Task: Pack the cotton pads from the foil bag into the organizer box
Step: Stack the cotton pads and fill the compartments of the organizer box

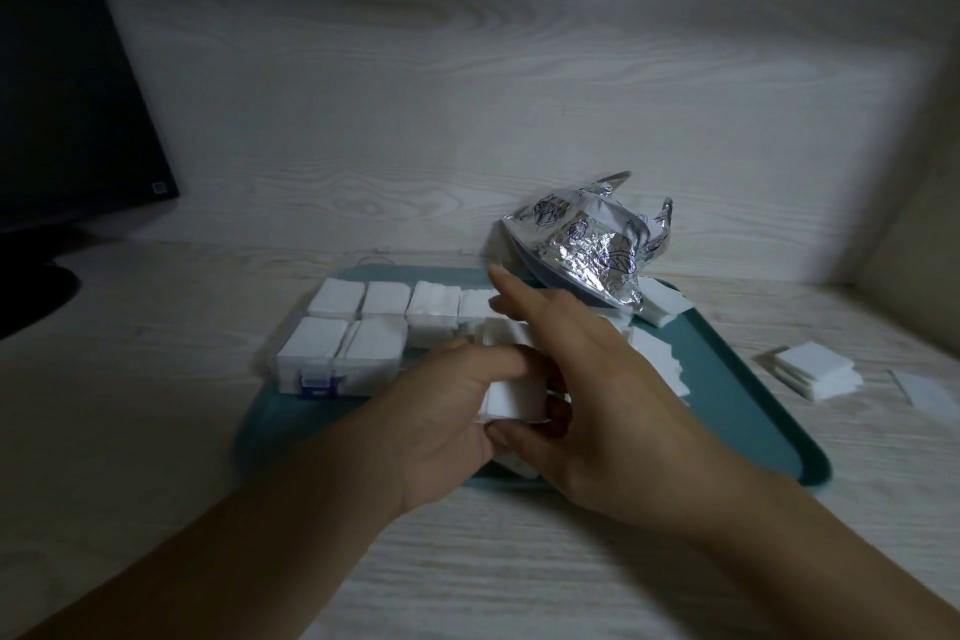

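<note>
Right of the organizer box (358,338), both hands pinch a cotton pad stack (514,398): left hand (452,411), right hand (587,379), index extended; next, seat it in a free compartment.

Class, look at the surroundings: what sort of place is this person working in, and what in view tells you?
Probably a home or office desk: a pale wood-grain desktop with matching back panel, and a dark monitor at the left. A teal tray serves as the work surface.
</note>
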